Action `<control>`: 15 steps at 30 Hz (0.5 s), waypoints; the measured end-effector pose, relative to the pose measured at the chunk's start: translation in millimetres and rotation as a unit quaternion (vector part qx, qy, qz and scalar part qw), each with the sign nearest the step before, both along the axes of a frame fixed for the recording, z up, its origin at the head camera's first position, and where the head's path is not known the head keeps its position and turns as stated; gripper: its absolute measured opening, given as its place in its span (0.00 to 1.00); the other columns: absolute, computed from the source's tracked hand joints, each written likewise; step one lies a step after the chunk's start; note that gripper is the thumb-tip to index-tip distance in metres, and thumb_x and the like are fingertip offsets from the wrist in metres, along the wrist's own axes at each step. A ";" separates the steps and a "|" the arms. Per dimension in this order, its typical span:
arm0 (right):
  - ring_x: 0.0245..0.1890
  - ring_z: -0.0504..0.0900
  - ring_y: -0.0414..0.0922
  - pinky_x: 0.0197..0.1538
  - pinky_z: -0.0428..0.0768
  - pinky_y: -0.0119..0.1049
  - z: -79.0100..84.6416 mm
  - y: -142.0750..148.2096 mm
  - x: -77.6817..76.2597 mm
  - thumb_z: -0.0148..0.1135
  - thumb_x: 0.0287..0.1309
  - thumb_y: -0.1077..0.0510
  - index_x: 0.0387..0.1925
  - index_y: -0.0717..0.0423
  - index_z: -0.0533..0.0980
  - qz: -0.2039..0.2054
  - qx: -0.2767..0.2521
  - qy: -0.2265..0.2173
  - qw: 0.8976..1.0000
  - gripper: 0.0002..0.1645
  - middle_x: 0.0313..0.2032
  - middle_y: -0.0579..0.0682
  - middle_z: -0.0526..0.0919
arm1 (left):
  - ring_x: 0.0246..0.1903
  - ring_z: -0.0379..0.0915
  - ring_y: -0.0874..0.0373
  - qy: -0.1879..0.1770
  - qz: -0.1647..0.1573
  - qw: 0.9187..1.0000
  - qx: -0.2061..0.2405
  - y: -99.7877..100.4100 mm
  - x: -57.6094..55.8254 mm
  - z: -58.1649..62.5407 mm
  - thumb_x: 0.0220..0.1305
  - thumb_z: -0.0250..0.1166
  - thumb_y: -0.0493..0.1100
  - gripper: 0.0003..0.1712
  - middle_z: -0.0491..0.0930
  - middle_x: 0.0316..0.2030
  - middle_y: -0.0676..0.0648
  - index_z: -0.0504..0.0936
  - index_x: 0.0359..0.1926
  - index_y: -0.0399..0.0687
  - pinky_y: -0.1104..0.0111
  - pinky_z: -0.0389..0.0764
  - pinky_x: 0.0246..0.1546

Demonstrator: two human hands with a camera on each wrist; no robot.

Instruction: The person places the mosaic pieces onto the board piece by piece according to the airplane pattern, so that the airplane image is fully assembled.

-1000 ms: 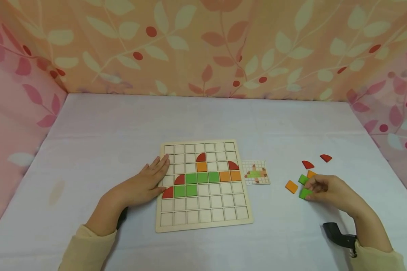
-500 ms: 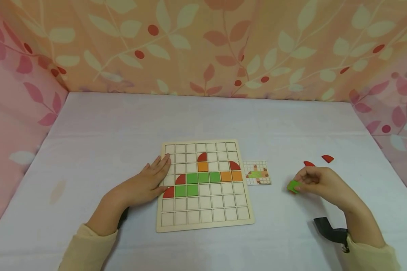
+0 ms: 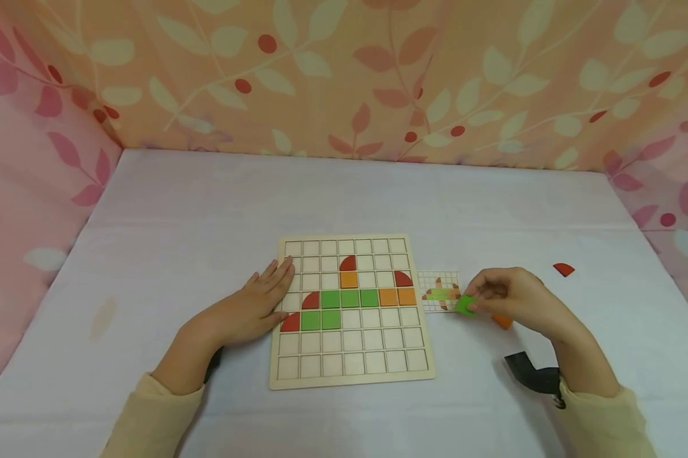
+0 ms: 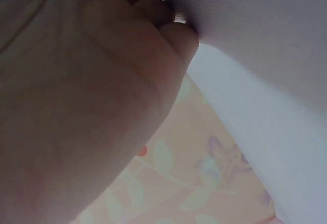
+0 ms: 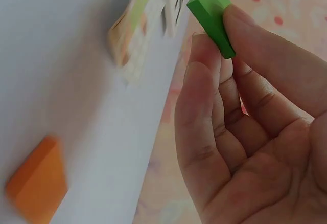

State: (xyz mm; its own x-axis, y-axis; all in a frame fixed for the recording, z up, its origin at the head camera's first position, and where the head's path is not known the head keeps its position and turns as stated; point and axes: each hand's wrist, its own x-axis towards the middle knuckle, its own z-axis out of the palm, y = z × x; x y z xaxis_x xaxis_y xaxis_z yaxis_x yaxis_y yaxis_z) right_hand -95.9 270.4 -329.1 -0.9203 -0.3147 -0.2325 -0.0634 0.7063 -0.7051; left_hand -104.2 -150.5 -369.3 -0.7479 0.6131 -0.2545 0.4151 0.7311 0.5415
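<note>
A green square tile [image 5: 212, 14] is pinched between the thumb and fingers of my right hand [image 3: 512, 296], above the table by the right edge of the pattern card [image 3: 440, 280]. My left hand [image 3: 246, 315] lies with straight fingers over the left edge of the wooden grid board [image 3: 352, 376]. In the board's cells sit several green tiles [image 3: 350, 298], a few orange tiles [image 3: 388, 296] and red quarter-circle pieces [image 3: 312, 300]. The left wrist view shows mostly the palm [image 4: 102, 96], with the fingertips partly hidden at the board's edge.
An orange tile [image 5: 38, 180] lies on the white table [image 3: 206, 210] below my right hand. Farther right is a red quarter-circle piece [image 3: 564, 270]. My right hand hides other loose pieces. A floral curtain [image 3: 344, 76] stands behind the table.
My right hand has picked up a green tile from the loose pieces and moved left with it towards the card. My left hand stays at the board. The head view has shifted slightly.
</note>
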 end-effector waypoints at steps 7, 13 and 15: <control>0.31 0.80 0.42 0.34 0.80 0.30 1.7 -22.4 -8.2 0.70 0.49 0.64 0.32 0.58 0.78 0.023 -0.022 -0.011 0.999 0.08 0.31 0.49 0.82 | 0.71 0.28 0.42 0.003 -0.001 1.000 0.005 0.5 0.4 2.6 0.69 0.54 0.43 0.41 0.34 0.73 0.40 0.41 0.72 0.34 0.44 0.40 0.67; 0.30 0.80 0.43 0.33 0.80 0.32 0.8 -38.1 -13.5 0.70 0.49 0.64 0.32 0.58 0.79 0.052 -0.045 -0.019 0.997 0.07 0.30 0.49 0.82 | 0.71 0.28 0.42 0.001 -0.005 1.000 0.004 1.4 0.6 5.1 0.70 0.53 0.43 0.40 0.35 0.73 0.40 0.42 0.72 0.34 0.44 0.40 0.67; 0.29 0.80 0.44 0.33 0.80 0.32 0.9 -43.4 -15.2 0.69 0.49 0.65 0.32 0.58 0.78 0.058 -0.049 -0.027 0.997 0.07 0.30 0.49 0.82 | 0.71 0.28 0.42 0.001 -0.005 1.000 0.003 1.6 0.5 5.4 0.70 0.53 0.43 0.40 0.35 0.73 0.39 0.42 0.72 0.34 0.44 0.40 0.67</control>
State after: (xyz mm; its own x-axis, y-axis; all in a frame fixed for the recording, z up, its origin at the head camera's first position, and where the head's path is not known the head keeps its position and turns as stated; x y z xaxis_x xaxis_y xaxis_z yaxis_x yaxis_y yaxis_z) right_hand -111.1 227.0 -328.1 -0.8635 -0.4412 -0.2442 -0.0996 0.6239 -0.7751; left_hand -103.7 -148.9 -364.0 -0.7419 0.6225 -0.2489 0.4237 0.7231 0.5456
